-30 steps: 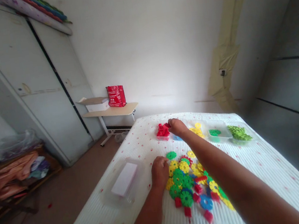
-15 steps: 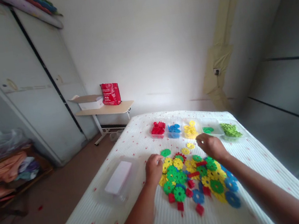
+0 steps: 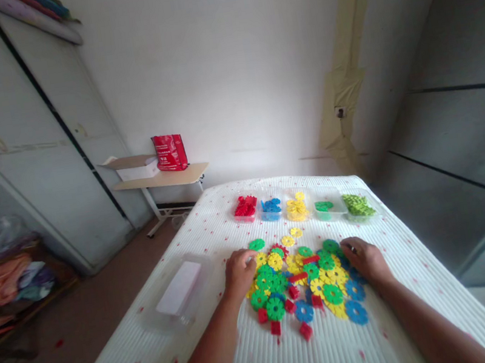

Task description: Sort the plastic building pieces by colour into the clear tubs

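A mixed pile of notched plastic discs, green, yellow and blue, lies on the table with several red cube-like pieces and red bars. My left hand rests at the pile's left edge, its fingers curled together beside the yellow discs; whatever they hold is hidden. At the right edge my right hand reaches down, thumb and fingers slightly apart, close to green and blue discs. No piece shows in it.
Behind the pile stand clear tubs of red, blue, yellow, green and light-green pieces. A clear tray with a white block lies left. A side table carries a red bag.
My right hand has come back from near the yellow and green tubs to the pile's right edge. My left hand stays by the pile. The view has shifted slightly right.
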Action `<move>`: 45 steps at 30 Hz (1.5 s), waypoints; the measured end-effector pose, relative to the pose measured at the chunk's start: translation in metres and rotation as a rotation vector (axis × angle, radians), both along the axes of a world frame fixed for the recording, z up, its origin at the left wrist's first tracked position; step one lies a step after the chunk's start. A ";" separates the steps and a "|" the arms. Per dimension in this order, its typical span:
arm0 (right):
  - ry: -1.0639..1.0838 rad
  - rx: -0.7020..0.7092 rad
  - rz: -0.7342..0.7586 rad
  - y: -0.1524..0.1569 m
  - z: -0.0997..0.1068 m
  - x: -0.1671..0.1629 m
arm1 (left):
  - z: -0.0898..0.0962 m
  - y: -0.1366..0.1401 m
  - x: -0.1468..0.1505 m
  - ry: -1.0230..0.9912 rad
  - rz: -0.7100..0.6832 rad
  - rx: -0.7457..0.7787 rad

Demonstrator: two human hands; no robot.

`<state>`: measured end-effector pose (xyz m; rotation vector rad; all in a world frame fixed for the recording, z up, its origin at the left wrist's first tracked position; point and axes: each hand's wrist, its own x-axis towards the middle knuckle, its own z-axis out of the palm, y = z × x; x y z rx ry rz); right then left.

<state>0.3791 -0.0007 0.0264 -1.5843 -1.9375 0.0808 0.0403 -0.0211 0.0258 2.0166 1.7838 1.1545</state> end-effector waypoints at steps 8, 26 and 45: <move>0.076 0.037 0.033 0.002 -0.006 0.004 | 0.038 0.006 0.043 0.406 -0.081 -0.137; 0.105 0.023 0.018 0.002 -0.005 0.004 | 0.043 0.059 0.057 -0.134 -0.288 -0.433; 0.087 0.028 0.047 0.001 -0.007 0.003 | 0.052 0.096 -0.005 -0.589 -0.069 -0.092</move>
